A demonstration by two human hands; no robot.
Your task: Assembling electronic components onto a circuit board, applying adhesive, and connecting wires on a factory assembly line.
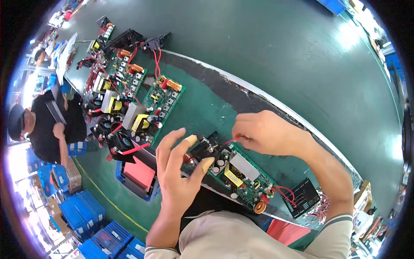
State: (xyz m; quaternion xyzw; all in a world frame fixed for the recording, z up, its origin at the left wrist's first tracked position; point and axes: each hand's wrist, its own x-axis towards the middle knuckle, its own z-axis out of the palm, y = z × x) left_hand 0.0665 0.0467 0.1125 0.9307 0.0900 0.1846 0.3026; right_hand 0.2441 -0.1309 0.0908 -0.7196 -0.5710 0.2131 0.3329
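Note:
A green circuit board (258,190) lies in front of me, bearing a silver heatsink (244,167), a yellow-wrapped transformer (233,176) and a copper coil (259,207). At its left end stands a black end panel (202,150). My left hand (179,168) is beside this panel, thumb and index finger apart on either side of it; both tips wear yellowish finger covers. Whether they press on it is unclear. Above the board's far edge, my right hand (258,131) is closed in a pinch on a red wire (235,139). Its fingertips are partly hidden.
Several similar boards (161,101) with red wires and fans crowd the bench's left. A black vented panel (300,197) on red wires lies at the right board end. A white-edged ledge (207,65) crosses behind. Blue crates (82,211) and another person (51,125) are at left.

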